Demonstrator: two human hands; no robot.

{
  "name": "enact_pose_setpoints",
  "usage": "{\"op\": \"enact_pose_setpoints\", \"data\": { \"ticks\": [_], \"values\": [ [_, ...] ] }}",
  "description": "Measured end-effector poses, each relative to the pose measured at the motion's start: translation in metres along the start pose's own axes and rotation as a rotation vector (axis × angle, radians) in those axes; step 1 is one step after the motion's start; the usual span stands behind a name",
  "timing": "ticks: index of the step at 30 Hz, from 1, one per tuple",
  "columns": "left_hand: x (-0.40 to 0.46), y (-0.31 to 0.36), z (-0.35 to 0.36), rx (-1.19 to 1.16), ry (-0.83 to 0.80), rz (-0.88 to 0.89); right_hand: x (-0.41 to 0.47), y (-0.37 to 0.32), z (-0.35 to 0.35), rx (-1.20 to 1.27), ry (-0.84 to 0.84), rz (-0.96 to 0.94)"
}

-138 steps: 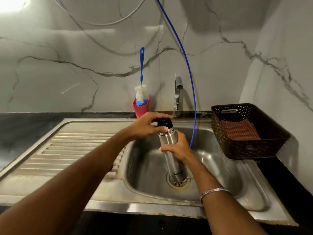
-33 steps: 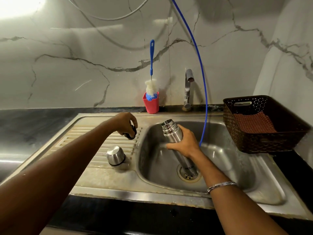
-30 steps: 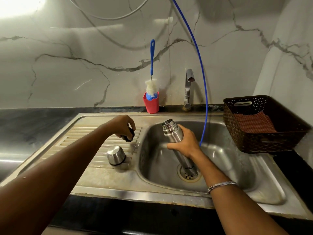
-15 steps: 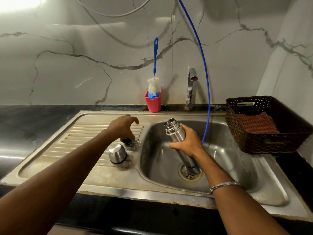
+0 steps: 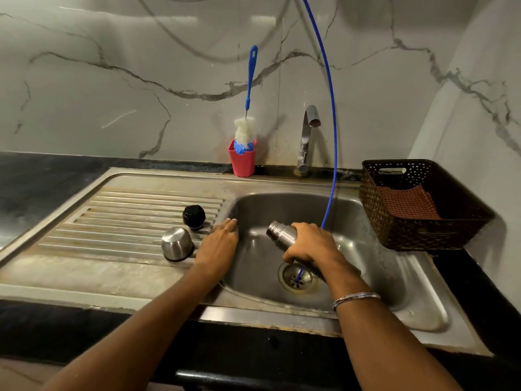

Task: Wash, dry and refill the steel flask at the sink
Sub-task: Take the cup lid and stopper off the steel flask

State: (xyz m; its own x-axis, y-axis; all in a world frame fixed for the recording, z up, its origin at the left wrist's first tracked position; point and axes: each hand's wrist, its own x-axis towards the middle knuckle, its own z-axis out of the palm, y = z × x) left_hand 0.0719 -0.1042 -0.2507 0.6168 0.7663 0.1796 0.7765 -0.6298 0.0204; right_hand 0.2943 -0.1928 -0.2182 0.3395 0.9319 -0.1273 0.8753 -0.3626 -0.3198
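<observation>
Over the sink basin, right grip curled round the tilted steel flask, left grip flat and empty by the rim; cup lid and black stopper off on the drainboard, washing, drying, refilling all apparently ahead.

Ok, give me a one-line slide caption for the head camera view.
Right hand tips the open steel flask over the sink; black stopper and steel cup sit on the drainboard.

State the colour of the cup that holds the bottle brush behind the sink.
The cup is red-pink, seen clearly in the head view.
</observation>
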Motion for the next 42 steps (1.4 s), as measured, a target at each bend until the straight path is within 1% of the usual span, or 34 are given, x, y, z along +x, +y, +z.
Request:
{"op": "enact_pose_setpoints", "data": {
  "ticks": [3,7,21,26,33,42],
  "values": [
    [-0.003,0.002,0.001,-0.053,0.045,-0.032,0.001,0.001,0.003,-0.025,-0.023,0.014],
    [-0.005,0.002,-0.001,-0.087,0.047,-0.059,-0.001,0.001,0.004,-0.034,-0.035,0.032],
    [-0.01,0.001,-0.01,-0.102,-0.007,-0.114,-0.003,-0.006,0.009,-0.065,-0.135,0.08],
    [-0.011,0.001,-0.008,-0.102,0.019,-0.096,-0.003,-0.008,0.01,-0.059,-0.154,0.1],
    [-0.011,0.001,-0.009,-0.098,0.015,-0.106,-0.001,-0.005,0.011,-0.056,-0.161,0.089],
    [-0.015,0.005,-0.019,-0.16,0.015,-0.105,0.001,-0.005,0.013,-0.072,-0.161,0.094]
  ]
}}
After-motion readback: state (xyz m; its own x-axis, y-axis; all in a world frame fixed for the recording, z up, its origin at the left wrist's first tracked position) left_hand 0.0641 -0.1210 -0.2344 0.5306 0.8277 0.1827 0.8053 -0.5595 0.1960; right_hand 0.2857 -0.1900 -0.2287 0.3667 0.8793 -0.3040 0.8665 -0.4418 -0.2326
